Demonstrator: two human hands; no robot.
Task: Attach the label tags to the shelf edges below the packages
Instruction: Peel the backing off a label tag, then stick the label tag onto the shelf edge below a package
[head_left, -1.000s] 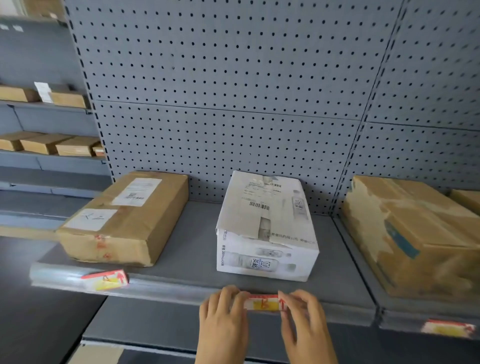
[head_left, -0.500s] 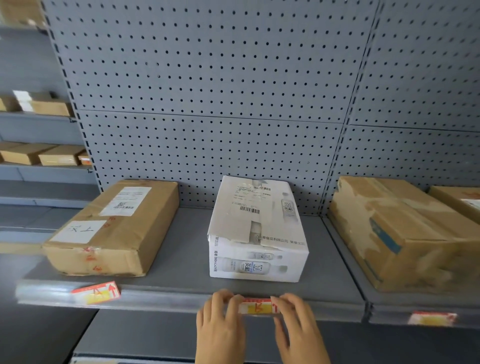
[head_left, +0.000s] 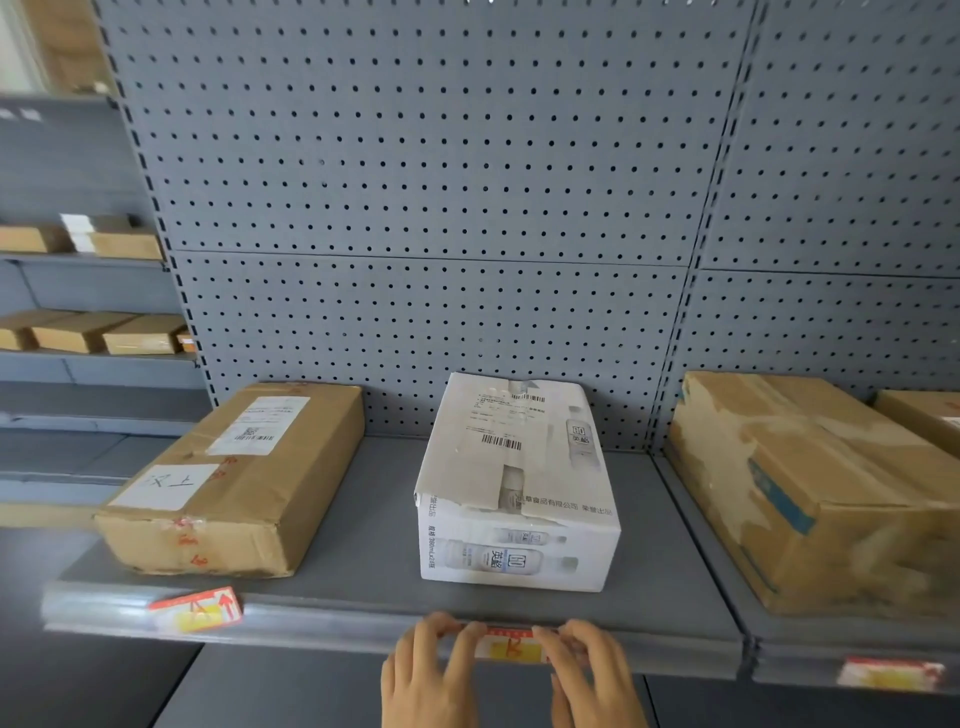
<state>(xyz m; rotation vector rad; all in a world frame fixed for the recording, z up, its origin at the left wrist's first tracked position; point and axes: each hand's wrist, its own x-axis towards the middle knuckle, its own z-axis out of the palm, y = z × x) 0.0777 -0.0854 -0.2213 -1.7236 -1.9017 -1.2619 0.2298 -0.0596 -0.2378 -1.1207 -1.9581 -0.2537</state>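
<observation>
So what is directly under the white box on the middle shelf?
The grey shelf carries the white box. On the edge below, a label tag shows between the left hand and right hand; fingers cover its ends.

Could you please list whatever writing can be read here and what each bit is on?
"380mL×24": side of the white box, running vertically, only roughly legible.
Chinese print on the white box: too blurred to quote.
Shipping labels and barcodes on the white box and left brown box: too small.
Handwritten marks on its white sticker: unclear.
Red-and-yellow tags: unreadable.
</observation>
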